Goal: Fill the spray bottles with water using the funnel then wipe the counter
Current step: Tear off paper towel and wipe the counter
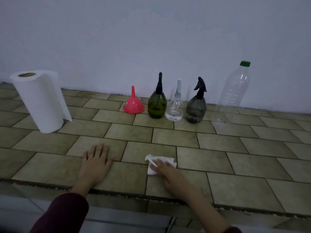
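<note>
No readable text, label, brand or number anywhere. Funnel (pixel 133 105), at 12 o'clock on bench (pixel 218 165), carries small pale mark on left side: too small to read. Spray bottles and big clear bottle (pixel 233 91), at 2 o'clock, bare of legible labels.

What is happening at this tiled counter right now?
A person presses a crumpled paper towel onto the tiled counter with the right hand; the left hand rests flat. Along the wall stand a paper towel roll, an upturned pink funnel, three capped spray bottles and a clear bottle.
</note>
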